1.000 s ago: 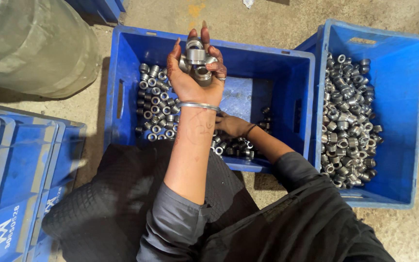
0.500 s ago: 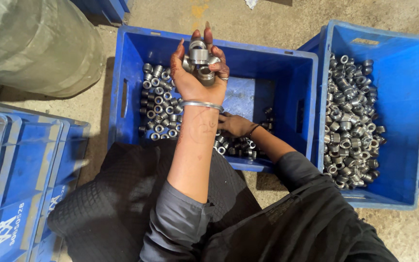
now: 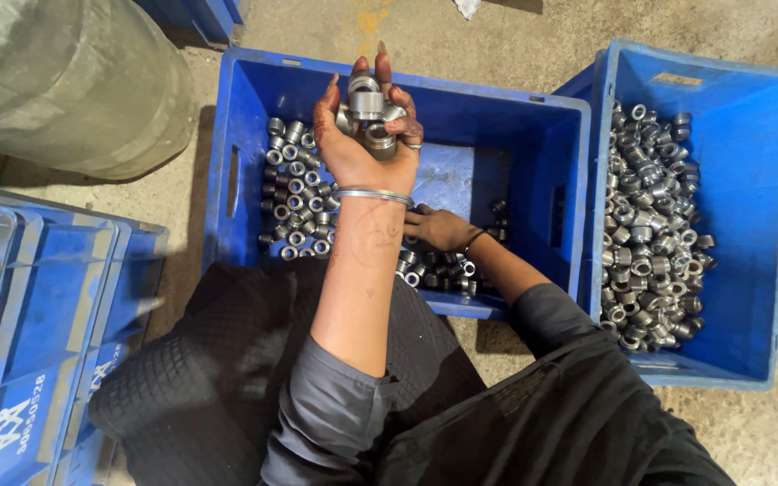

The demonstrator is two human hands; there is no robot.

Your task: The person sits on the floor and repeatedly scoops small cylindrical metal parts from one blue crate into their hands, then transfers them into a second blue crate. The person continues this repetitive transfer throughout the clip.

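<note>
My left hand (image 3: pixel 362 135) cupping metal rings (image 3: pixel 366 108) over the middle crate (image 3: pixel 407 81), right hand (image 3: pixel 438 227) in its rings at five o'clock, second crate (image 3: pixel 758 180) at three, stacked lids (image 3: pixel 38 342), I think, at eight.

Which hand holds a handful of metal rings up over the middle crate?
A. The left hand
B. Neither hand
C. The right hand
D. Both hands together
A: the raised left hand cups several metal rings, while the right hand reaches down into the middle crate.
</note>
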